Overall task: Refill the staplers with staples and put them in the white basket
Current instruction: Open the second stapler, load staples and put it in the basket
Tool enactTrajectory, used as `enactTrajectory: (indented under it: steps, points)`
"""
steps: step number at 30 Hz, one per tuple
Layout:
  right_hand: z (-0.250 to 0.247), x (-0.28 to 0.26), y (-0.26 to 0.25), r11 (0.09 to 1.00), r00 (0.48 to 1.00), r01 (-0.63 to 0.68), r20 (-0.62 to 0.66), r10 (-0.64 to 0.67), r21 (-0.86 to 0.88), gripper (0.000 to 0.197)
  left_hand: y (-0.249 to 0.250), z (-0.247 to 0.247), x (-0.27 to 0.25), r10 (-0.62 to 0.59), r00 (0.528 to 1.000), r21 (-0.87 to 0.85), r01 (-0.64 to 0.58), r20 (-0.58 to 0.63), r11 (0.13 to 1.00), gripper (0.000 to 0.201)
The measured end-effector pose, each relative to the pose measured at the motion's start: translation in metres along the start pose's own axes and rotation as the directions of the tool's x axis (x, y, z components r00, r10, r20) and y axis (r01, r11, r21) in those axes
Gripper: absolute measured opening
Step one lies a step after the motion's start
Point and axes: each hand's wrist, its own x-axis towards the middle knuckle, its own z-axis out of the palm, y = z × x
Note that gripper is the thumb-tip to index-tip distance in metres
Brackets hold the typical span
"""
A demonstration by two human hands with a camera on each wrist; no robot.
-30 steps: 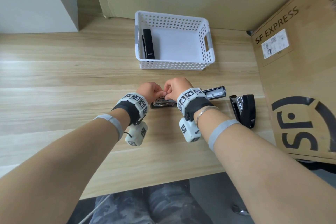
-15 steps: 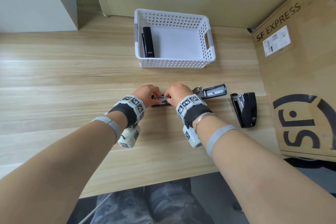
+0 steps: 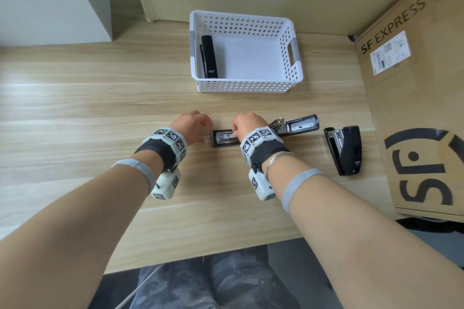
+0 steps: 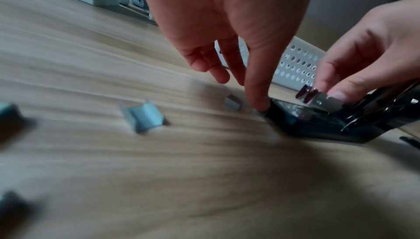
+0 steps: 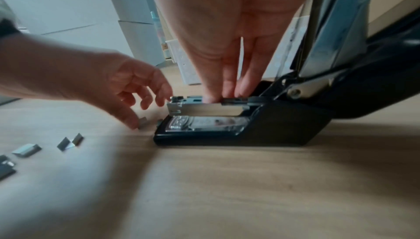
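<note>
Both hands are now sitting apart rather than bunched together over the magazine as they were 1 second ago: the left hand is drawing back toward the left end of the opened stapler, while the right hand is staying on top of it.

That stapler is lying flat on the wooden table, its lid swung back to the right and its metal staple channel exposed. The right hand's fingers are pressing down onto the channel, curled lightly over it. The left hand is hanging loose with nothing in its grasp, its fingertips just touching the stapler's black nose, right beside a small loose piece of staples. More staple strips are lying scattered on the table to the left.

1 closed stapler is already lying in the white basket, against its left wall. A third stapler is waiting on the table to the right, near the cardboard box.

To my eye, the loading step on stapler 2 is under way. Whether the channel is already full, I cannot tell. The next move looks like seating the staples squarely, then swinging the lid shut without letting the strip ride up, before carrying it to the basket.
</note>
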Motion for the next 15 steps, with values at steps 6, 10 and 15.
enactTrajectory:
  steps: [6, 10, 15]
  points:
    - [-0.0051, -0.0052, -0.0001, 0.999, 1.000, -0.015, 0.001, 0.015, -0.029, 0.033, -0.0088, -0.0022, -0.0029, -0.045, 0.999, 0.122, 0.042, 0.025, 0.992, 0.024]
    - [-0.0040, -0.0087, -0.0008, 1.000, 0.999, -0.017, -0.044, 0.016, -0.024, 0.035, -0.0077, -0.0004, -0.0016, -0.041, 0.999, 0.118, 0.039, 0.013, 0.992, 0.017]
    - [-0.0018, -0.0093, -0.0030, 0.995, 0.995, 0.036, -0.096, -0.026, 0.098, 0.035, -0.0062, -0.0005, -0.0023, 0.034, 0.998, 0.014, -0.033, -0.043, 0.999, 0.016]
